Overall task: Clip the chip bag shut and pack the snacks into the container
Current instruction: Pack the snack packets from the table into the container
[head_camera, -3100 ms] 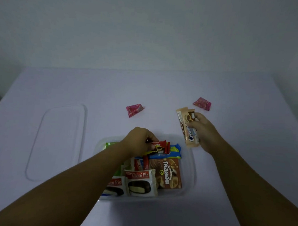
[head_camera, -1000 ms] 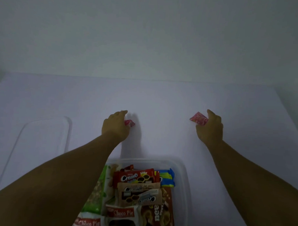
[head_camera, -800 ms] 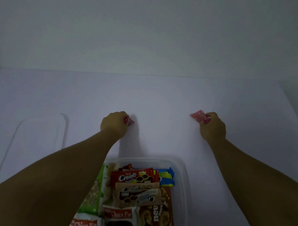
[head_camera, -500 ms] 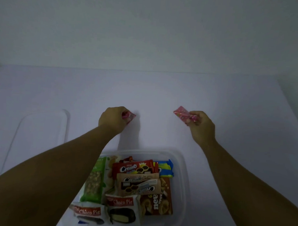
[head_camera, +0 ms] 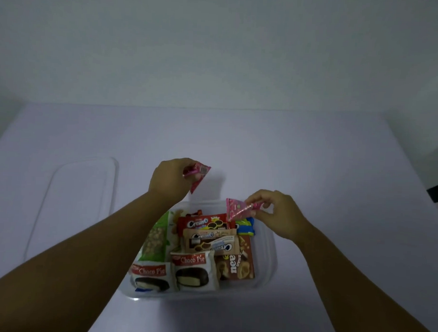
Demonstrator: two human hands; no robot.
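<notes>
Her left forearm (head_camera: 98,248) covers the green snack bag's (head_camera: 155,240) near-left part and the container's (head_camera: 269,254) left wall. Both pink packets' (head_camera: 236,208) print is too small to read (blurry too). Elbows run off frame.

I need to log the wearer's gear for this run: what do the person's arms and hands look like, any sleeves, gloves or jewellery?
Both forearms are bare right to the lower frame edge, with no sleeve in sight. The left hand and the right hand wear no gloves. No ring, watch, bracelet or marking shows on the hands or wrists, though the light is dim, so fine detail could be missed.
</notes>
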